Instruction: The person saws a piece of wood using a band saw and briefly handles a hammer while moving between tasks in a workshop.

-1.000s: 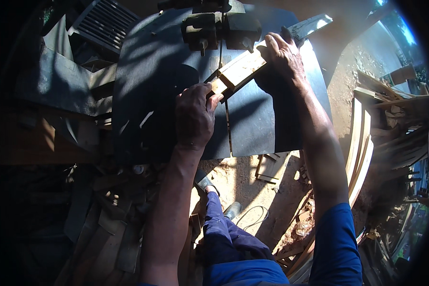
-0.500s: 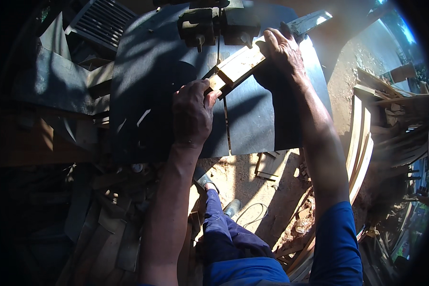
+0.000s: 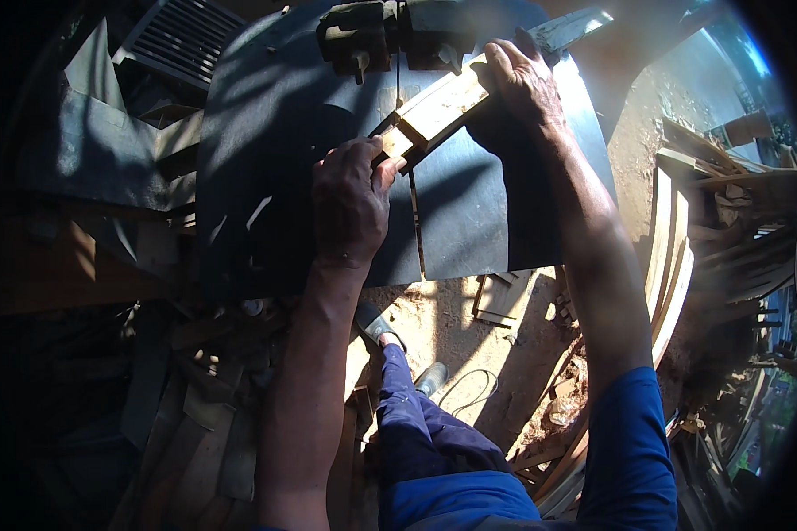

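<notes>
A light wooden piece point(image 3: 436, 111) lies diagonally over the slotted dark machine table point(image 3: 252, 146), with a shorter block at its near-left end. My left hand point(image 3: 350, 199) is closed on that end, thumb and fingers around the block. My right hand point(image 3: 527, 88) grips the upper-right part, beside a pale, narrower length point(image 3: 571, 31) that extends past the table's corner. Two dark housings point(image 3: 350, 35) stand at the back of the table, just left of and above the wood. The undersides of the wood and some fingertips are hidden.
A slatted dark panel point(image 3: 173, 44) and grey boards point(image 3: 115, 159) are at left. Long curved planks point(image 3: 669, 257) and scrap wood are piled at right. Below the table, small boards point(image 3: 498, 296) and a loop of cable point(image 3: 469, 394) lie on dusty ground beside my feet.
My hands and the wood have crept slightly up and left in the picture, and the table has shifted similarly within the view. Both hands keep their grip.
</notes>
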### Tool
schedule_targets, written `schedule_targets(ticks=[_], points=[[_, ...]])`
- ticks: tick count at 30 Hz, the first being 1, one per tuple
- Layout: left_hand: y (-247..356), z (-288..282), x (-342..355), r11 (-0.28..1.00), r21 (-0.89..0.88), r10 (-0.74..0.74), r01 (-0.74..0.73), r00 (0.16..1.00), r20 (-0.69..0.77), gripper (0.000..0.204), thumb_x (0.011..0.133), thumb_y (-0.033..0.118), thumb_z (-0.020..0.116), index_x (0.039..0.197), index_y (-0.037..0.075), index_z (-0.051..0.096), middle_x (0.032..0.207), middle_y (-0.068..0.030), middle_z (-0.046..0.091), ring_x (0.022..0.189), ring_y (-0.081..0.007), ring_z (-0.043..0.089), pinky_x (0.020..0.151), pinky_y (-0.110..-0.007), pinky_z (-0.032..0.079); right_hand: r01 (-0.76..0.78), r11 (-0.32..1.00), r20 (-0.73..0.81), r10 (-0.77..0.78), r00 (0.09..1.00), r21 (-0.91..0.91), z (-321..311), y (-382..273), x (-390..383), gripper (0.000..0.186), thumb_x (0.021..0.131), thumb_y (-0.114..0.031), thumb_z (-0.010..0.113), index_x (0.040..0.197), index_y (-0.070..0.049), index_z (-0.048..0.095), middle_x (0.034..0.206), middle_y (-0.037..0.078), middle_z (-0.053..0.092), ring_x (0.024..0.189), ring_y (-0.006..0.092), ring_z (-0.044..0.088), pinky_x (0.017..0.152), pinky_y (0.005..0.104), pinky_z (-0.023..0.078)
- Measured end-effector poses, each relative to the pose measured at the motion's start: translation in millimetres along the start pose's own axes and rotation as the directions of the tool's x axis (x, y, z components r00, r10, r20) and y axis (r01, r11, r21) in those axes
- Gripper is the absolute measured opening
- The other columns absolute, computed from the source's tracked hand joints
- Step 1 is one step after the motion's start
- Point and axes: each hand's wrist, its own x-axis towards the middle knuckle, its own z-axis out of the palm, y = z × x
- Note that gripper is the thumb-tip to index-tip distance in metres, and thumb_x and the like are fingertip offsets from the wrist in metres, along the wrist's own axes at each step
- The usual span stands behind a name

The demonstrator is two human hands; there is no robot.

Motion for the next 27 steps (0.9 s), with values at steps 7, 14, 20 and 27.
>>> schedule_targets(ticks=[7,14,20,27], points=[[-6,-3,-1,1.0,-0.012,0.011,-0.011,1.0,0.004,0.026,0.088,0.018,0.076,0.106,0.001,0.067,0.095,-0.0148,0.071,0.084,-0.0295,0.069,0.074,-0.04,0.054,0.013,0.992,-0.149,0.005,0.989,0.122,-23,-66,6,0.023,0.08,-0.02,0.07,0.098,-0.006,0.065,0.112,0.015,0.064,0.106,0.0353,0.062,0.095,0.0467,0.05],[-4,4,1,1.0,-0.022,0.01,-0.01,1.0,0.008,0.025,0.088,0.019,0.077,0.103,0.0,0.068,0.089,-0.0133,0.071,0.077,-0.0265,0.069,0.07,-0.037,0.055,0.014,0.993,-0.173,0.006,0.985,0.114,-28,-65,5,0.02,0.078,-0.02,0.069,0.089,-0.005,0.064,0.104,0.016,0.062,0.103,0.0366,0.059,0.094,0.0461,0.048],[-10,6,0,0.999,0.02,0.042,-0.042,0.999,-0.025,0.026,0.087,0.021,0.079,0.101,0.001,0.07,0.091,-0.0136,0.072,0.077,-0.0261,0.07,0.069,-0.036,0.055,0.0,0.995,-0.157,0.017,0.987,0.104,-24,-62,2,0.018,0.075,-0.02,0.067,0.081,-0.004,0.063,0.096,0.017,0.06,0.1,0.0376,0.057,0.093,0.0457,0.047],[-9,3,3,0.999,0.016,0.04,-0.039,0.998,-0.04,0.027,0.085,0.024,0.08,0.097,0.002,0.071,0.092,-0.014,0.073,0.082,-0.0306,0.072,0.072,-0.039,0.055,-0.009,0.995,-0.202,0.029,0.979,0.096,-32,-60,10,0.018,0.075,-0.02,0.066,0.082,-0.005,0.063,0.099,0.017,0.06,0.102,0.0368,0.057,0.092,0.0458,0.047]])
